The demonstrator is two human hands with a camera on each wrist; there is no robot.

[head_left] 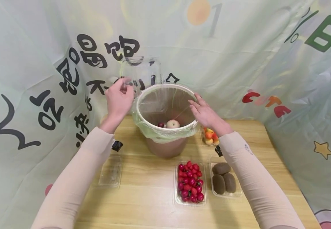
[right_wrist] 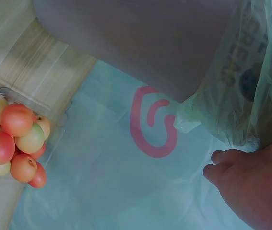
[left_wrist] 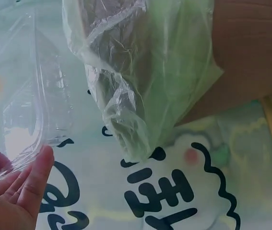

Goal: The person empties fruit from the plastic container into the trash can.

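Note:
A clear hinged plastic container (head_left: 145,68) is tilted upright at the bin's left rim, its lower part reaching over the opening. My left hand (head_left: 120,98) pinches its edge between thumb and fingers, as the left wrist view confirms. The round bin (head_left: 166,149) has a pale green bag (head_left: 165,137) folded over its rim. Inside lie a pale round fruit (head_left: 173,124) and a small dark red one (head_left: 161,125). On the bin's right rim rests my right hand (head_left: 205,113), fingers extended; its contact with the bag is partly hidden.
On the wooden table (head_left: 142,203) stand clear trays of red berry-like fruits (head_left: 190,183), brown kiwis (head_left: 224,178) and small orange-red fruits (right_wrist: 16,139). A clear plastic tray (head_left: 110,171) lies at left. Printed cloth (head_left: 225,63) surrounds the table.

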